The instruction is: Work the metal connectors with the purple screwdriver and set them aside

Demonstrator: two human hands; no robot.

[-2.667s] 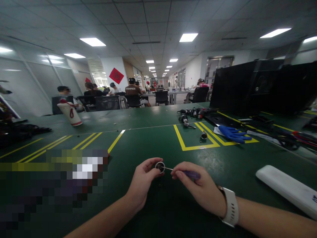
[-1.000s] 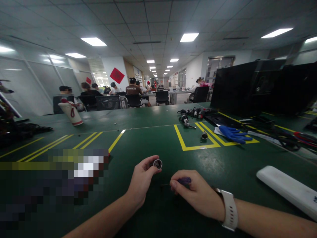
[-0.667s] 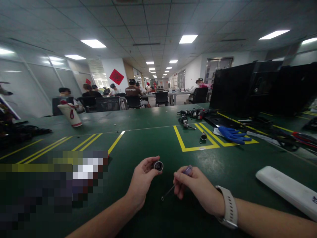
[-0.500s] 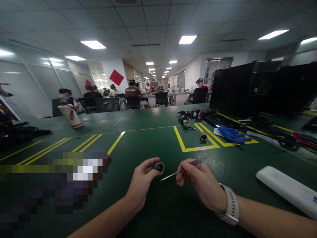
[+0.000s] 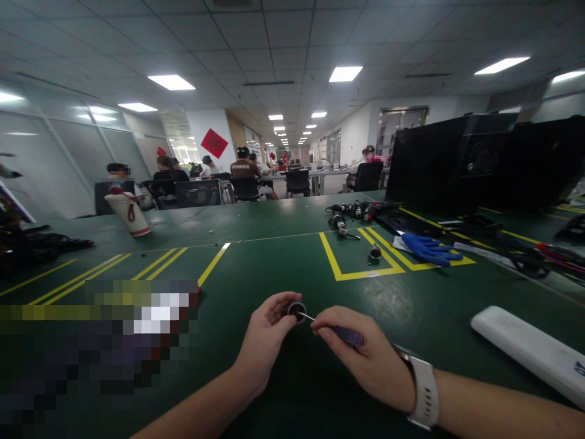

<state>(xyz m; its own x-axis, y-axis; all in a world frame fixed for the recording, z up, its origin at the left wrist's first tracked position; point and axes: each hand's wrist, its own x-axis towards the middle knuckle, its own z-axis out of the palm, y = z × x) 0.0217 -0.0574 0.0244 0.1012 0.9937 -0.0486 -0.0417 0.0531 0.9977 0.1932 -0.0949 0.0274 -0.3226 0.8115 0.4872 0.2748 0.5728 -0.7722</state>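
Observation:
My left hand (image 5: 265, 335) pinches a small round metal part (image 5: 296, 310) with a dark centre, held just above the green table (image 5: 283, 256). My right hand (image 5: 361, 356), with a white watch on the wrist, grips a small screwdriver with a purple handle (image 5: 345, 334). The thin shaft points left and its tip sits in the face of the round part. Both hands are closed and close together near the table's front edge.
A long white case (image 5: 530, 352) lies at the right. A blue glove (image 5: 427, 249), a small metal cylinder (image 5: 375, 252) and dark tools (image 5: 354, 213) lie by the yellow markings. Black monitors (image 5: 461, 161) stand back right, a white cup (image 5: 128, 212) back left. People sit beyond.
My right hand pulled the screwdriver away from the round part, dipped its tip towards the table, then swung it back up. Its tip now sits in the part again.

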